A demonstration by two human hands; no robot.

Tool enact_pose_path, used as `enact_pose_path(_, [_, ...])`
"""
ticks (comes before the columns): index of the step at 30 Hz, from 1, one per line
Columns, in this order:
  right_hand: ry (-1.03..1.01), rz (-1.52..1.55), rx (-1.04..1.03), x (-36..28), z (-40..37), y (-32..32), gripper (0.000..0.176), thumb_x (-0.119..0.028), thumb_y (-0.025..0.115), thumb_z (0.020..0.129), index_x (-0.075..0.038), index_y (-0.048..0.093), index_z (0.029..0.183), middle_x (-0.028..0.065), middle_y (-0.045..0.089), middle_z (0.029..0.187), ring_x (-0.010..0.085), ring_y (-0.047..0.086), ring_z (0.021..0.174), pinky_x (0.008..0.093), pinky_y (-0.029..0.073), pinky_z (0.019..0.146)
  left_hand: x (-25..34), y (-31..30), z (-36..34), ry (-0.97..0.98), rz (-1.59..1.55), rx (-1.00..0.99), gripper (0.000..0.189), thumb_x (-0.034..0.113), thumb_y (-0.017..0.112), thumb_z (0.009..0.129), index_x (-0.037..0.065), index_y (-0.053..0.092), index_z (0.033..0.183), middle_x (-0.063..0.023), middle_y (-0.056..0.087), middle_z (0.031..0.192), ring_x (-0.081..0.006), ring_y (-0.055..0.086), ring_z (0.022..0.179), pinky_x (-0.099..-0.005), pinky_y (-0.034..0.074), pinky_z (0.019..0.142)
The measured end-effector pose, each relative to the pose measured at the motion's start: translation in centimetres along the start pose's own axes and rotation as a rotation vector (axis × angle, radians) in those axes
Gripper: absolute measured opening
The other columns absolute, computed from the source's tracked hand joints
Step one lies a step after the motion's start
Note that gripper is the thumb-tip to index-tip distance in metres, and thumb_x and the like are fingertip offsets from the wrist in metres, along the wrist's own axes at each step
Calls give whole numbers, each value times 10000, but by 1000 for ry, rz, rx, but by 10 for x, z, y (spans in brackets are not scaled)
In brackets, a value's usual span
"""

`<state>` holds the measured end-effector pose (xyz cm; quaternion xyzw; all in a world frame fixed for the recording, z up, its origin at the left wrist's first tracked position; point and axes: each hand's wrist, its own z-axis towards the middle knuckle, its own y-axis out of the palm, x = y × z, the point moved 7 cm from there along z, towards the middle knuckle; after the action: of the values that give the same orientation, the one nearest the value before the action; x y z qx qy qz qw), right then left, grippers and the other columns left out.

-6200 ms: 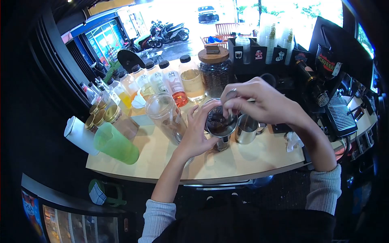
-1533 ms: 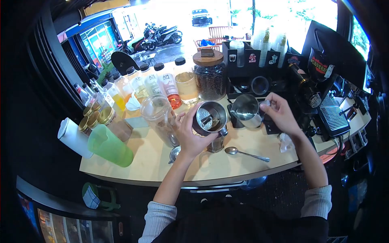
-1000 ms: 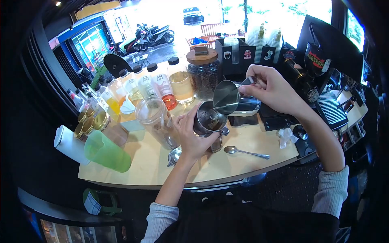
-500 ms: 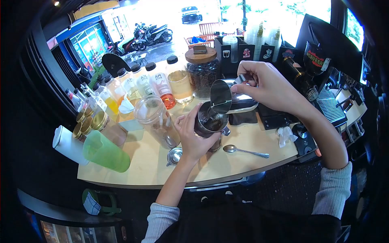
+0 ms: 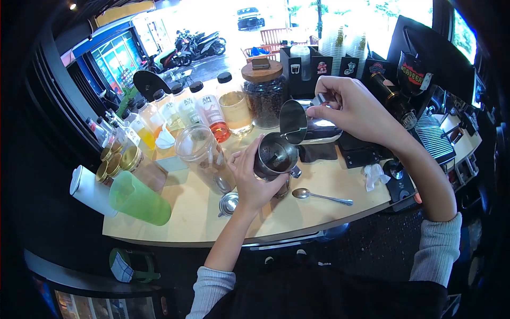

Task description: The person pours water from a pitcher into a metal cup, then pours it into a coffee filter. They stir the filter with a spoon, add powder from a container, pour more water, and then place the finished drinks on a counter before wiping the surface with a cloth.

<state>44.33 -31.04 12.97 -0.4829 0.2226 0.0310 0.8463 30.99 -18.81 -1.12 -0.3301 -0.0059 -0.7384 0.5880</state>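
My left hand (image 5: 255, 178) is wrapped round a dark metal cup (image 5: 264, 169), its open mouth facing up and dark inside. A shiny metal piece juts from the cup's right side, and part of a glass vessel (image 5: 283, 190) shows beneath. My right hand (image 5: 348, 109) pinches the handle of a small steel pitcher (image 5: 293, 121), tipped with its mouth toward the cup, just above and right of its rim. Left of my left hand stands a clear plastic jar (image 5: 199, 154). A small round metal strainer (image 5: 228, 204) lies by my left wrist, and a spoon (image 5: 322, 197) lies on the right.
Several bottles (image 5: 208, 110) line the counter's (image 5: 191, 223) back left, beside a coffee-bean jar (image 5: 264, 103) with a wooden lid. A green pitcher (image 5: 141, 199) stands at the left edge. An espresso machine (image 5: 433, 138), a crumpled tissue (image 5: 375, 177) and stacked cups (image 5: 332, 50) are on the right.
The steel pitcher in my right hand has shifted slightly right, away from the dark cup's mouth, uncovering more of its inside. My left hand stays nearly still.
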Motion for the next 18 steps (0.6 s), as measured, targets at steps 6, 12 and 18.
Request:
enact_pose_path(6, [-9, -29, 13, 1, 3, 0, 339, -255, 707, 766, 25, 522, 717, 86, 492, 547, 187, 486, 513, 330, 396, 541, 0, 2, -1, -13, 4, -23, 828, 246, 833, 479, 79, 535, 1234, -53, 626, 1109, -214, 526, 1040, -365, 271, 984])
enact_pose_path(12, [-36, 46, 27, 0, 5, 3, 326, -204, 708, 773, 13, 468, 729, 13, 356, 587, 86, 339, 548, 276, 287, 496, 4, 3, 0, -33, 41, -41, 831, 274, 841, 496, 82, 532, 1242, -50, 627, 1086, -222, 513, 1029, -374, 276, 979])
enact_pose_path(18, [-39, 24, 23, 2, 5, 3, 332, -205, 708, 774, 17, 465, 728, 18, 360, 592, 87, 346, 552, 278, 288, 498, 4, 2, 1, -36, 35, -48, 831, 272, 839, 502, 71, 526, 1245, -62, 627, 1078, -221, 523, 1022, -379, 270, 984])
